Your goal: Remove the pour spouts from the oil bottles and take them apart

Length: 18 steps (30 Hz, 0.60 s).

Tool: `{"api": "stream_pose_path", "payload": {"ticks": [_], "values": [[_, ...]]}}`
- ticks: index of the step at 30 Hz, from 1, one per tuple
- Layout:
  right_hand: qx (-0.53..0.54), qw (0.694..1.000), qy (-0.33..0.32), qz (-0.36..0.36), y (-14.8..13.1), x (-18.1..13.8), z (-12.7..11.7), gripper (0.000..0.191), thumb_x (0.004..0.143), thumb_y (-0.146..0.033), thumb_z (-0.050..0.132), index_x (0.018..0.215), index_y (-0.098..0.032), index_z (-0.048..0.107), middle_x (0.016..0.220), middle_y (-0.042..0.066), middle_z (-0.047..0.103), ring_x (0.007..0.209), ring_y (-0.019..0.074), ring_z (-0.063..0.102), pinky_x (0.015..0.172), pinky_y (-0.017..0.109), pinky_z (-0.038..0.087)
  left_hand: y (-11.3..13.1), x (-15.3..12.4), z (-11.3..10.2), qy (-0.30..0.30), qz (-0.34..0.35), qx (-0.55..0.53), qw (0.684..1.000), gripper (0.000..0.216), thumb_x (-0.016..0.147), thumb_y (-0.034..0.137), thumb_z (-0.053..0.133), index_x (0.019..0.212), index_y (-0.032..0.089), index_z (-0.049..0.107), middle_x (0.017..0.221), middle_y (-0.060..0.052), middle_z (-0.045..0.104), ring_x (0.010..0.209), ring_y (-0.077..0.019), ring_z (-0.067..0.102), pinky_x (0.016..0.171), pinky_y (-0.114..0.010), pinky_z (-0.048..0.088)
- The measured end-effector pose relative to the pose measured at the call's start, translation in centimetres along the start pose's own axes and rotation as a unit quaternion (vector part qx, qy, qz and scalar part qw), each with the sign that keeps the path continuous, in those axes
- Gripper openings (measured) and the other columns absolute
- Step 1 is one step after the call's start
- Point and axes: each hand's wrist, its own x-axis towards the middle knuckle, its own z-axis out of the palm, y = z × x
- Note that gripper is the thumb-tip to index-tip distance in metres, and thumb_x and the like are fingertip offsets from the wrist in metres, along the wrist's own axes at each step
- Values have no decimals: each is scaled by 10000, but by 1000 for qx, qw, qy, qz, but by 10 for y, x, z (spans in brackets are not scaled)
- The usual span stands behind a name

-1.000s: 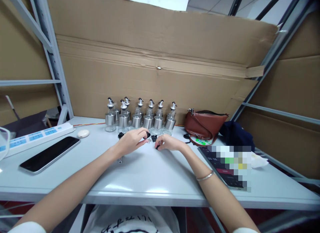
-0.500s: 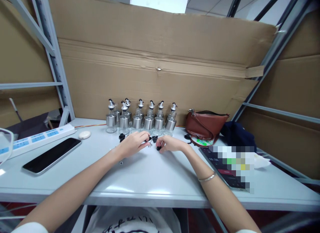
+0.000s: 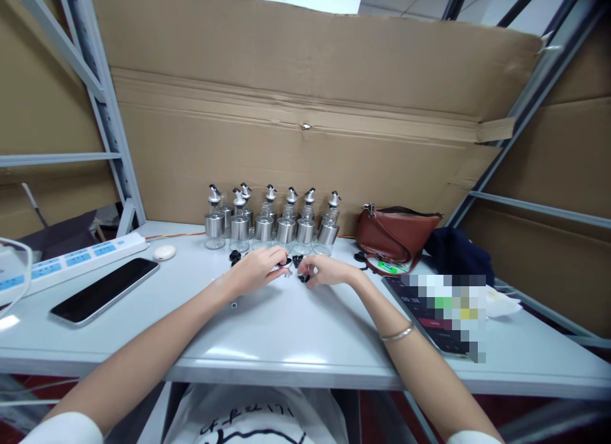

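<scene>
Two bare hands meet the work over the middle of your table (image 3: 291,342), near each other but not touching. Closest to you, past the bangle (image 3: 398,334) on your right wrist, a tiny ring-like piece (image 3: 233,305) lies just beside your left wrist. Your right hand (image 3: 325,270) has its fingers curled down over small black parts (image 3: 303,278); whether they are pinched or only touched, you cannot tell from here. Your left hand (image 3: 259,269) reaches its fingertips to a dark round piece (image 3: 286,263), thumb apart below, and its hold is equally unclear. Between the hands and slightly beyond sits a close group of black pieces (image 3: 296,261), with a black cluster (image 3: 234,257) beyond your left wrist. Behind these stand the glass-and-metal bottles (image 3: 286,230), seven silver spouts (image 3: 293,194) showing above them; one bottle at the back left seems to lack one. Judging by that layout, most bottles look fitted and standing together, while sorting the small parts seems only partway done: the pieces lie in several separate lots, some under your fingers. Farthest off, a cardboard panel (image 3: 305,62) backs everything.
</scene>
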Motion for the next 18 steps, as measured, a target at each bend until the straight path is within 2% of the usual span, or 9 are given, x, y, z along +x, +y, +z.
{"api": "stream_pose_path", "payload": {"ticks": [4, 6, 8, 13, 18], "values": [[6, 998, 53, -45, -1, 2, 2, 202, 723, -132, 562, 882, -158, 684, 875, 55, 666, 776, 162, 591, 722, 255, 450, 1, 0, 0, 0, 2, -5, 1000, 110, 909, 271, 448, 854, 180, 476, 979, -60, 625, 798, -176, 616, 684, -277, 449], [17, 994, 98, -51, -3, 4, 4, 235, 785, -110, 467, 854, -155, 686, 879, 65, 669, 779, 157, 597, 729, 255, 447, 1, 0, 0, -6, 1, -10, 1000, 105, 909, 267, 450, 852, 181, 471, 986, -57, 623, 807, -177, 616, 692, -276, 445], [20, 991, 118, -60, -3, 6, 5, 241, 797, -105, 456, 830, -154, 689, 862, 69, 675, 770, 160, 599, 730, 264, 445, 2, 0, -1, -15, -4, -15, 1000, 104, 907, 267, 454, 849, 182, 467, 1000, -55, 620, 813, -176, 615, 695, -274, 441], [39, 989, 80, -114, 2, 9, 8, 273, 775, -74, 450, 785, -166, 707, 831, 49, 672, 735, 142, 587, 716, 252, 447, 1, 1, -3, -27, -11, -25, 999, 113, 907, 276, 455, 848, 180, 458, 1041, -57, 610, 820, -173, 609, 697, -264, 431], [29, 996, 50, -61, 8, 10, 8, 381, 663, 18, 402, 773, -152, 724, 824, 43, 694, 735, 134, 608, 726, 223, 459, 0, 2, -3, -22, -12, -23, 999, 136, 918, 295, 432, 851, 180, 459, 1034, -58, 607, 826, -170, 604, 703, -263, 422]]}}
